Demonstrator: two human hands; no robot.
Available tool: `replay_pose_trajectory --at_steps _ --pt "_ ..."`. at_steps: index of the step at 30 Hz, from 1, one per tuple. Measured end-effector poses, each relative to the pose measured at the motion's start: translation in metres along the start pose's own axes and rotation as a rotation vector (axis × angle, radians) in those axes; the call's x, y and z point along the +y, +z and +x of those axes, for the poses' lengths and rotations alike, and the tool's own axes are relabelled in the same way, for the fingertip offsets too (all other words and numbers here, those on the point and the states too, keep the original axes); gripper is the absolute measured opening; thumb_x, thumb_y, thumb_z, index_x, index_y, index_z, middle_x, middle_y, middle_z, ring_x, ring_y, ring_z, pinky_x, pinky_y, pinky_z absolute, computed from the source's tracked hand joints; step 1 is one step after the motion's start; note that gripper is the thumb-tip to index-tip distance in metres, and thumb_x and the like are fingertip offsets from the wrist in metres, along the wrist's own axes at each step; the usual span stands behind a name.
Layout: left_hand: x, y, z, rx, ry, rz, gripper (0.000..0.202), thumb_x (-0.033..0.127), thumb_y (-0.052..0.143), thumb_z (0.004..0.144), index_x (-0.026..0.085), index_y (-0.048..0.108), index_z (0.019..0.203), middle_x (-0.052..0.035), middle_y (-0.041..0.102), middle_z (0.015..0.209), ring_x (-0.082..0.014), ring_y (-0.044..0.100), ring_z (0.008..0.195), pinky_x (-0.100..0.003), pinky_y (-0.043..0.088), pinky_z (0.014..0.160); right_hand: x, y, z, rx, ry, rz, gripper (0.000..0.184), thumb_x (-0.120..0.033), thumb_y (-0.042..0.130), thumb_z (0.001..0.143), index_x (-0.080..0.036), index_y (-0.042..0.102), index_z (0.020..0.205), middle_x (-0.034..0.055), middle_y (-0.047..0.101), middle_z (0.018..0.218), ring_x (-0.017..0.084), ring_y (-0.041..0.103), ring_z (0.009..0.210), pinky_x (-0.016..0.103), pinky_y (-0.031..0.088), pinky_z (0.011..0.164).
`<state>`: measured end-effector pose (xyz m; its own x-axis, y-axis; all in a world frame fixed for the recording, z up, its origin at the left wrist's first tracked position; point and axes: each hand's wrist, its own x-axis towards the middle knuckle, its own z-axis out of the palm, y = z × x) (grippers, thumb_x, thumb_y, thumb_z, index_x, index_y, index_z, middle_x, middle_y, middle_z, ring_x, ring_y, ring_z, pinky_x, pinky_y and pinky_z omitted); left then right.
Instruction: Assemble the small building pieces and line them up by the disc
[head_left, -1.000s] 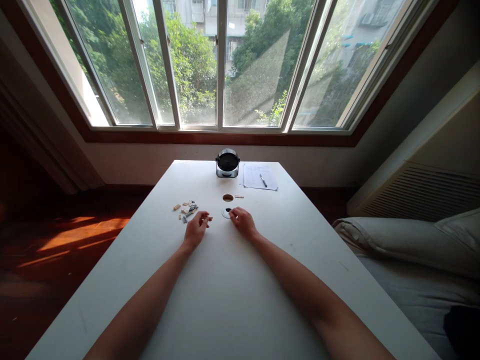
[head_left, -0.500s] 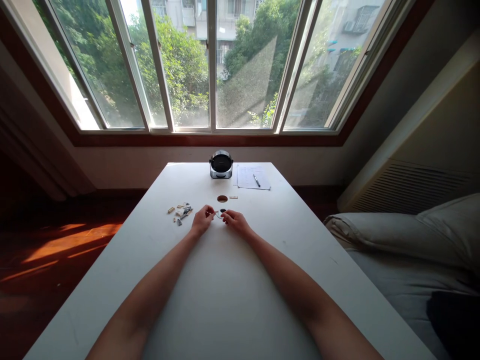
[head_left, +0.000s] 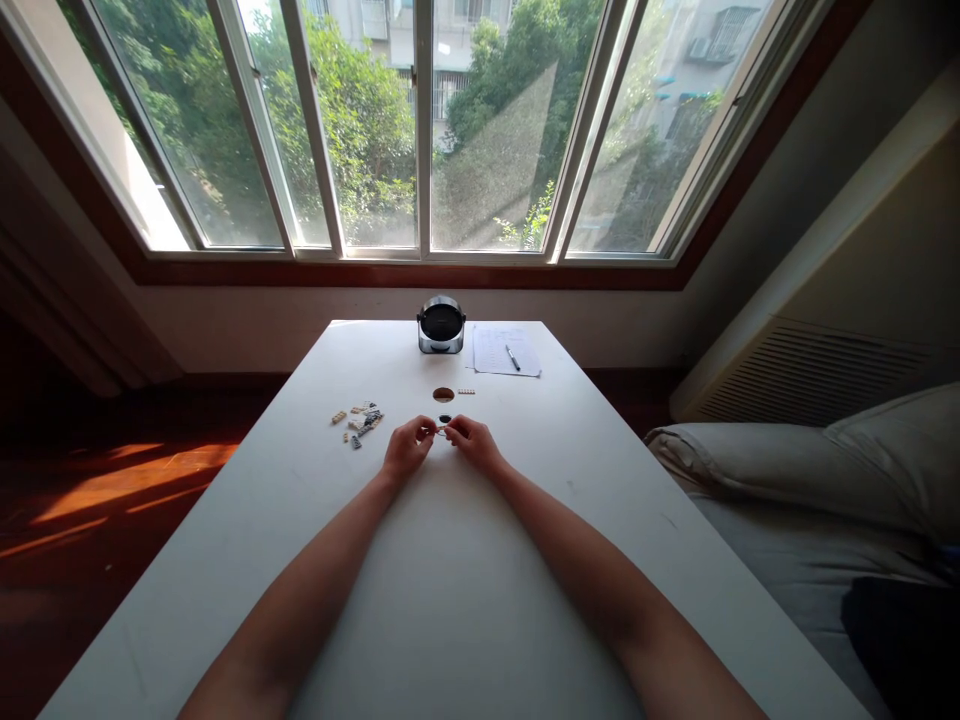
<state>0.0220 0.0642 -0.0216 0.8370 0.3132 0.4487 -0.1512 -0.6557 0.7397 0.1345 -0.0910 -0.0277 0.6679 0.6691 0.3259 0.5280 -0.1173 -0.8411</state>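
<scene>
My left hand [head_left: 409, 446] and my right hand [head_left: 475, 442] meet over the middle of the white table, both closed in a pinch. Between their fingertips is a small, thin, pale piece [head_left: 441, 432], too small to name and mostly hidden by the fingers. Just beyond the fingertips lies a small dark oval [head_left: 445, 419]. To the left of my left hand is a loose pile of small toy building bricks [head_left: 367, 420], beige, grey and dark. A narrow beige studded strip [head_left: 466, 391] lies beyond my right hand.
A round hole [head_left: 443, 395] is cut in the white table [head_left: 442, 580]. Near the far edge stands a black round device in a stand [head_left: 441, 324]. Beside it are paper sheets [head_left: 491, 352] with a pen [head_left: 513, 357] on top. A grey couch [head_left: 780, 460] flanks the right side.
My left hand has come slightly closer to my right hand, and the fingertips now nearly touch around the pale piece. The whole view has shifted a little.
</scene>
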Motion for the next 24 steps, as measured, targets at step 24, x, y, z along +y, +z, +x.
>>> replay_pose_trajectory --at_steps 24 --pt "0.0072 -0.0016 -0.0015 0.028 -0.011 0.067 0.013 0.029 0.059 0.088 0.023 0.067 0.095 -0.0014 0.072 0.089 -0.0141 0.063 0.07 -0.027 0.05 0.071 -0.0021 -0.002 -0.0024 -0.024 0.003 0.117 0.023 -0.042 0.062 0.084 -0.022 0.062 0.096 0.0007 0.067 0.077 0.016 0.059 0.066 0.029 0.047 0.065"
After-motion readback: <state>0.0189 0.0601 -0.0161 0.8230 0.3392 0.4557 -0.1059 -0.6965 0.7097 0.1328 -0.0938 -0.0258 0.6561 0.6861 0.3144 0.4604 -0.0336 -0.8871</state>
